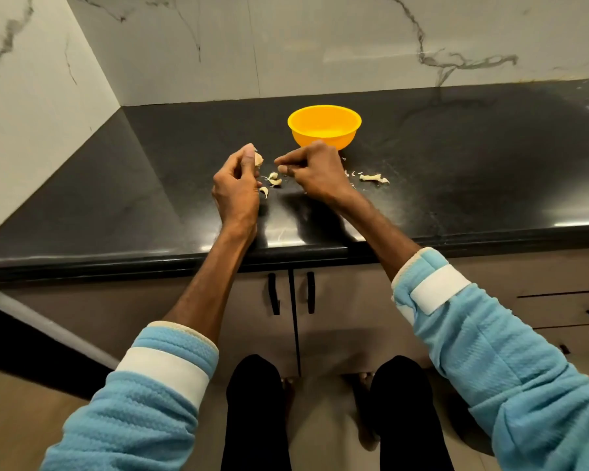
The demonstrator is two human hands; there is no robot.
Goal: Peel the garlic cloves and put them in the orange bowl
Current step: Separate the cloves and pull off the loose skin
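A round, smooth plastic orange bowl stands on the glossy black stone countertop. The left hand pinches a pale, papery garlic clove between thumb and fingertips, in front of the bowl and to its left. The right hand is beside the clove with its fingers curled; whether it pinches any skin cannot be told. Curled peel scraps lie between the 2 hands.

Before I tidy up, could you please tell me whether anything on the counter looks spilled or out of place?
Pale garlic scraps, likely peel, lie scattered on the counter: some between the left hand and right hand, more farther right. Nothing else stands out.
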